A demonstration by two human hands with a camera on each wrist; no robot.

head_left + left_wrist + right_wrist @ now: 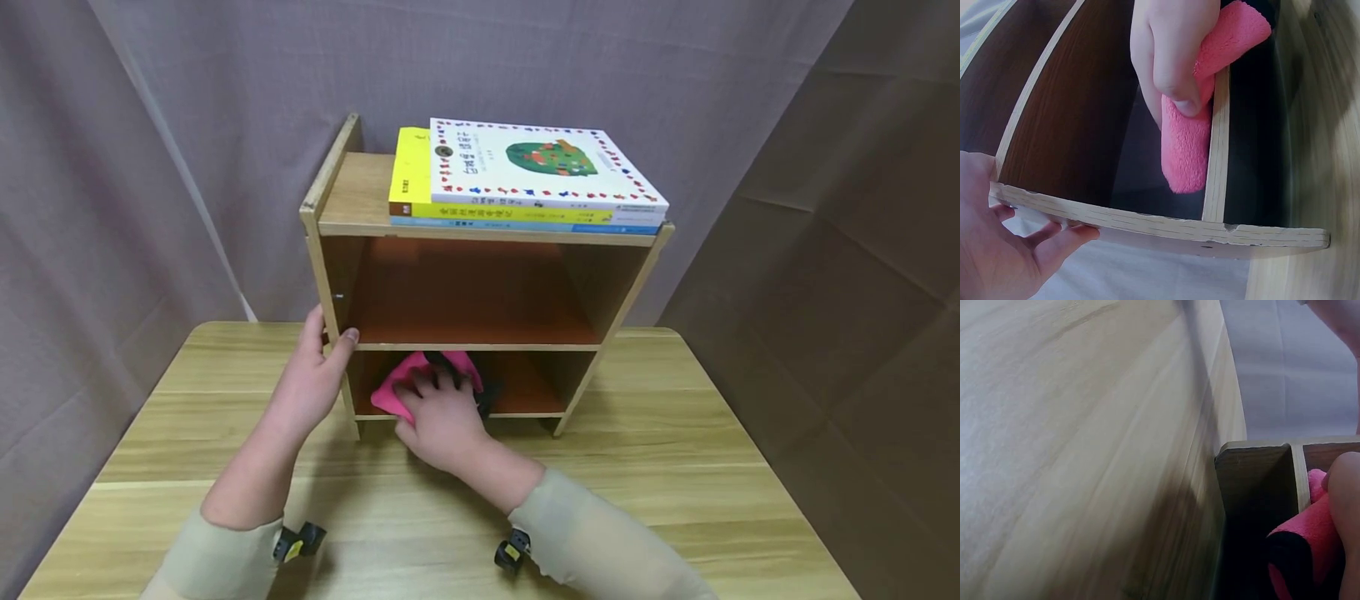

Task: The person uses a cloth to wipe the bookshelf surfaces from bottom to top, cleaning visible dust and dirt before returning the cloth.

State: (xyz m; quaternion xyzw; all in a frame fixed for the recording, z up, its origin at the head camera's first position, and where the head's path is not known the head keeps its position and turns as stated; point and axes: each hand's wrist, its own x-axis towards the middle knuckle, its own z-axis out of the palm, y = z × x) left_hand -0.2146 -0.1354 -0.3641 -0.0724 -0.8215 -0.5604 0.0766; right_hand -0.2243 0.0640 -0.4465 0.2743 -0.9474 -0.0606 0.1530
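Note:
A small wooden shelf unit stands upright on the table. My left hand grips its left side panel near the middle board, the thumb at the front edge and the fingers on the outer face, as the left wrist view also shows. In the lowest compartment, my right hand holds a pink cloth with a black part, fingers bent over it. The cloth lies against the bottom board's front edge in the left wrist view. The right wrist view catches the cloth beside part of my right hand.
Several stacked books lie on the unit's top board, a white one uppermost and a yellow one below it. The wooden table extends around the unit. Grey curtains hang behind and at the sides.

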